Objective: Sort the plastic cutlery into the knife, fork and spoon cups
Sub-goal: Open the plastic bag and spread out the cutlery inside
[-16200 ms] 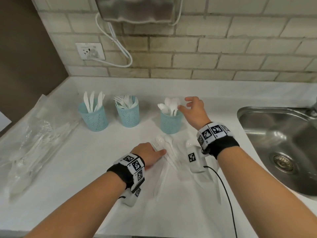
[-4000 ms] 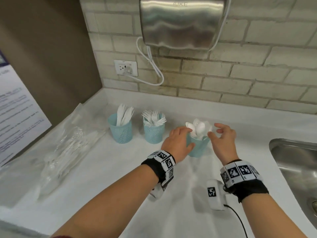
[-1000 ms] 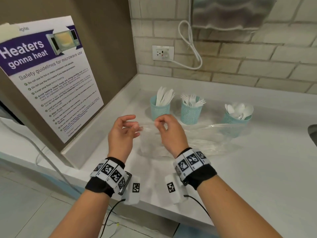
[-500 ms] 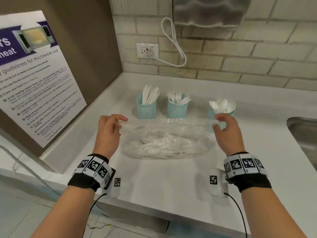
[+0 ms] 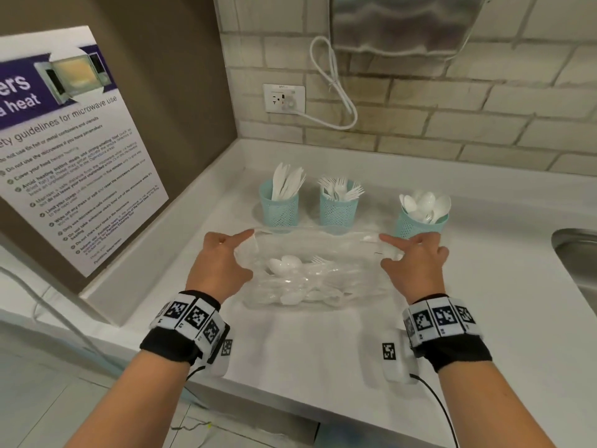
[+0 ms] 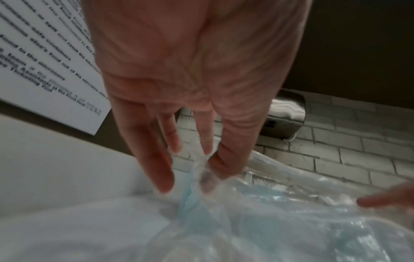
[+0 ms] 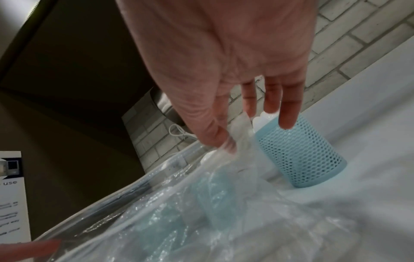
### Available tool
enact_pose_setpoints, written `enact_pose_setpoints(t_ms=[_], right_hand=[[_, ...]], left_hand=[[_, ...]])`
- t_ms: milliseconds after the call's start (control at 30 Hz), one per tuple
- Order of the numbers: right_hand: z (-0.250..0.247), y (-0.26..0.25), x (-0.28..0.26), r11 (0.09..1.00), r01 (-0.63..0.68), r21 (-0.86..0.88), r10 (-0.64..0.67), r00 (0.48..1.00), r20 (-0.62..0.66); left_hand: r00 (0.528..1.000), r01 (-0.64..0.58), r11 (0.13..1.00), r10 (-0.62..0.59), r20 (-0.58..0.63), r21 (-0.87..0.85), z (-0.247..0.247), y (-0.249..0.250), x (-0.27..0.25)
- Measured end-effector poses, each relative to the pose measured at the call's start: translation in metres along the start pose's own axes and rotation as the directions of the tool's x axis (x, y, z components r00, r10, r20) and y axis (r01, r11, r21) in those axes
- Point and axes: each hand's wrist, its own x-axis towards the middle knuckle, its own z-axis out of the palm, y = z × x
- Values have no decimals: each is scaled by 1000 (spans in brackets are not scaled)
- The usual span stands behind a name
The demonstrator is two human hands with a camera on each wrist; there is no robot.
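A white counter [image 5: 323, 344] is seen running from a brown side wall on the left to a sink [image 5: 578, 263] at the right edge; its near edge drops to the floor just behind the wrists. A bare stretch of counter lies between the near edge and a clear plastic bag [image 5: 318, 276], and more lies to the right of the bag, toward the sink.

The bag is held up by its top edge between both hands. One upper corner is pinched by the left hand [image 5: 219, 266] between thumb and forefinger, the other fingers being kept straight and loose in the left wrist view. The opposite corner is pinched the same way by the right hand [image 5: 415, 266]; the exact finger contact is blurred in the right wrist view, so the grip appears light rather than firm.

Loose white cutlery [image 5: 300, 276] is piled in the bottom of the bag, which rests on the counter. Just beyond the bag three teal mesh cups are lined up: a knife cup [image 5: 279, 210] at far left, a fork cup [image 5: 337, 208] beside it, and a spoon cup [image 5: 418, 223] set apart at the right, just behind the right hand.
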Motion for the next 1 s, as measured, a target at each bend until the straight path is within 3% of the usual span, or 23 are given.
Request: enact_pose_setpoints(t_ms=[67,133,233,367,400,433,500,567,667,767,900,1000], right_hand=[[5,3,1,997,-15,78,3,988,155],[12,3,2,943,-135,303,49,960,276],[21,-9,-2,631,-431,644,177,889,422],[25,-17,-3,407,-589,698,218,805,552],[25,-18,-3,449,-595,667,214,796,566],[27,-15,-1,548,-584,599,222,792,569],[26,-9,4,754,-517,405,255,798,546],[22,-2,7,851,-449,272,271,820,505],[16,8,13,888,-407,216,270,839,472],[6,13,16,851,-397,342,278,895,348],[-14,19,20,955,-182,235,147,977,156],[-18,27,24,943,-198,269,159,974,160]], left_hand=[[985,28,991,-5,172,-132,5,3,-1],[956,85,950,7,294,-301,13,9,-5],[949,223,803,-50,311,-553,28,15,-6],[920,389,564,-202,335,-729,45,25,3],[917,399,538,-218,335,-742,48,26,6],[920,393,553,-234,315,-734,51,25,8],[933,356,646,-283,222,-675,55,19,11],[938,331,717,-319,134,-614,54,13,13],[958,267,820,-284,45,-507,50,7,12],[975,132,933,-183,-126,-334,43,0,12],[972,53,984,-89,-217,-168,30,-6,9],[979,27,992,-51,-197,-120,22,-13,13]])
